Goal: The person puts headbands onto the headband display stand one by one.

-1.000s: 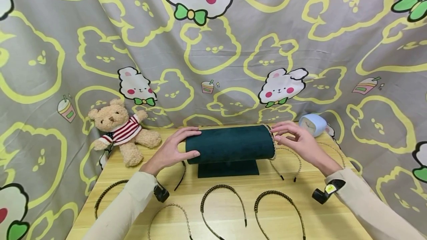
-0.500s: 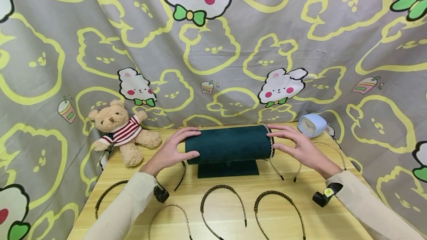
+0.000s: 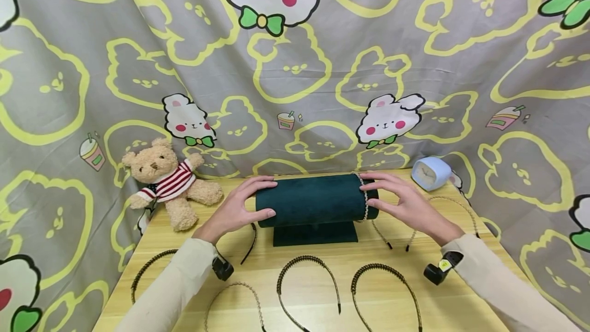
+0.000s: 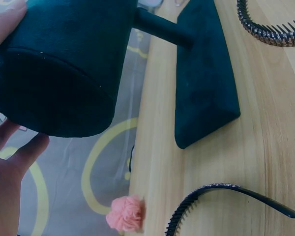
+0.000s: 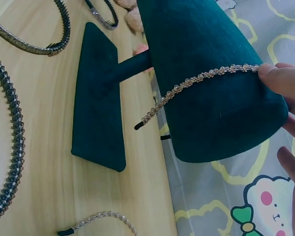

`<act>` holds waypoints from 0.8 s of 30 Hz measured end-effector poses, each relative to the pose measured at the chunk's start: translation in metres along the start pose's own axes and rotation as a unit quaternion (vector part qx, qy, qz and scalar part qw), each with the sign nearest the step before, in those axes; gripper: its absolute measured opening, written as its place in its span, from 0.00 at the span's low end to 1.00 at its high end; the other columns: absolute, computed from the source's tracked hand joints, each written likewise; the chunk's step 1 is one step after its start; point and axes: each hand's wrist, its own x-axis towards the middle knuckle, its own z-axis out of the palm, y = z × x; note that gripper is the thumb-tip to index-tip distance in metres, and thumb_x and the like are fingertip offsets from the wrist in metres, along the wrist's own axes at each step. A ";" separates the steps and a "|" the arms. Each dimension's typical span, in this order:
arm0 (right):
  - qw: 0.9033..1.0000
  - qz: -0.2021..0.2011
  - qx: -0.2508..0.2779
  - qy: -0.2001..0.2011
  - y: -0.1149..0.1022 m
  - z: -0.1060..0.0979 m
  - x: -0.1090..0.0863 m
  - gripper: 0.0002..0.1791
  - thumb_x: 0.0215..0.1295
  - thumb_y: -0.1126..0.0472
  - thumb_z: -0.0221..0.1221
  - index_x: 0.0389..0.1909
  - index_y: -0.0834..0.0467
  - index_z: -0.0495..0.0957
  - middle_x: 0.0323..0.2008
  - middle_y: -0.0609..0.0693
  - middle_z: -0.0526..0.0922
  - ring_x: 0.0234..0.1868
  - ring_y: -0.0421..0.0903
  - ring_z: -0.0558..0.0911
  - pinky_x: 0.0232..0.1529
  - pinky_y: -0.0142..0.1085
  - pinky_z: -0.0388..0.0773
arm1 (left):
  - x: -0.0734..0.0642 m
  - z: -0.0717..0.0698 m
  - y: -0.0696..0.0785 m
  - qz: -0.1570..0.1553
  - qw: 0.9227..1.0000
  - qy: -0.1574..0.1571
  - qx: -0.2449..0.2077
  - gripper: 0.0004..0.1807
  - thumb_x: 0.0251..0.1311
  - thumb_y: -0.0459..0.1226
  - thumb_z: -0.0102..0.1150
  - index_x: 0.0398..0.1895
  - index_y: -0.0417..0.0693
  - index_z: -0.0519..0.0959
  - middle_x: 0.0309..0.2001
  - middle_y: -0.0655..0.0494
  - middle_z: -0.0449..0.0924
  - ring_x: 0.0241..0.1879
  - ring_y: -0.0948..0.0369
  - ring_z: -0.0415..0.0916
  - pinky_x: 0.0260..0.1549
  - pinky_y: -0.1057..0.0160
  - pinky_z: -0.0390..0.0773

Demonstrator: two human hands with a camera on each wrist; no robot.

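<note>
A dark green velvet headband stand [image 3: 313,200], a horizontal roll on a flat base [image 3: 315,234], stands at the table's middle. My left hand [image 3: 236,210] grips the roll's left end, thumb in front and fingers over the top. A beaded headband [image 5: 201,76] arches over the roll near its right end; in the right wrist view its dark tip hangs free below. With my right hand [image 3: 403,204], I hold the headband against the roll, the thumb [image 5: 273,76] on the beads. Its far side is hidden behind the roll.
Several more headbands lie on the wooden table, including dark toothed ones [image 3: 308,258] [image 3: 384,269] in front and a light beaded one [image 3: 237,285]. A teddy bear [image 3: 166,181] sits back left. A pale blue clock [image 3: 433,172] lies back right, before a patterned curtain [image 3: 295,76].
My right hand has moved left, sliding the beaded headband from the roll's right edge a little inward along it. The left hand has stayed on the roll's left end.
</note>
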 end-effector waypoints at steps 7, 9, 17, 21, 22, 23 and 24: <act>1.000 -0.016 -0.001 -0.002 -0.004 0.005 0.007 0.23 0.70 0.63 0.73 0.63 0.43 0.87 0.75 0.47 0.79 0.76 0.52 0.75 0.72 0.17 0.61 | 0.000 0.000 0.000 -0.001 1.000 0.001 0.002 0.36 0.66 0.54 0.77 0.76 0.81 0.74 0.81 0.65 0.66 0.81 0.55 0.63 0.74 0.32 0.68; 1.000 -0.021 -0.009 -0.005 -0.006 0.007 0.009 0.23 0.70 0.63 0.74 0.63 0.44 0.87 0.74 0.48 0.79 0.76 0.52 0.75 0.72 0.17 0.61 | 0.000 0.000 0.000 -0.001 1.000 0.002 0.002 0.36 0.65 0.54 0.78 0.76 0.81 0.74 0.81 0.65 0.66 0.81 0.55 0.63 0.74 0.33 0.68; 0.999 -0.041 -0.028 -0.006 -0.013 0.014 0.015 0.23 0.69 0.63 0.74 0.62 0.44 0.87 0.73 0.48 0.80 0.76 0.54 0.76 0.75 0.21 0.62 | 0.000 0.000 0.002 0.004 1.000 0.003 0.003 0.37 0.65 0.54 0.78 0.76 0.80 0.74 0.81 0.66 0.67 0.81 0.53 0.64 0.74 0.31 0.68; 0.998 -0.057 -0.035 0.000 -0.016 0.019 0.020 0.22 0.68 0.63 0.75 0.61 0.46 0.88 0.72 0.50 0.81 0.75 0.55 0.77 0.81 0.26 0.57 | 0.001 0.000 0.001 0.005 1.000 0.003 0.005 0.37 0.65 0.54 0.78 0.76 0.79 0.74 0.81 0.65 0.67 0.81 0.52 0.64 0.73 0.31 0.69; 0.997 -0.062 -0.036 0.001 -0.017 0.020 0.021 0.22 0.68 0.63 0.75 0.61 0.46 0.88 0.72 0.51 0.81 0.74 0.56 0.77 0.83 0.27 0.55 | 0.001 0.000 0.001 0.005 1.000 0.003 0.005 0.37 0.65 0.54 0.78 0.76 0.79 0.74 0.80 0.65 0.67 0.81 0.52 0.64 0.73 0.31 0.69; 0.997 -0.068 -0.038 0.002 -0.018 0.021 0.023 0.21 0.68 0.63 0.75 0.61 0.47 0.88 0.71 0.52 0.82 0.74 0.56 0.78 0.85 0.29 0.52 | 0.000 0.000 0.001 0.004 1.000 0.003 0.005 0.37 0.65 0.54 0.78 0.76 0.79 0.74 0.80 0.65 0.67 0.81 0.52 0.64 0.73 0.32 0.69; 0.997 -0.073 -0.041 0.004 -0.019 0.022 0.024 0.21 0.68 0.63 0.75 0.61 0.48 0.88 0.71 0.52 0.82 0.73 0.57 0.78 0.86 0.30 0.50 | 0.001 0.000 0.001 0.004 1.000 0.004 0.005 0.37 0.65 0.54 0.78 0.76 0.79 0.74 0.80 0.65 0.67 0.81 0.52 0.64 0.73 0.32 0.70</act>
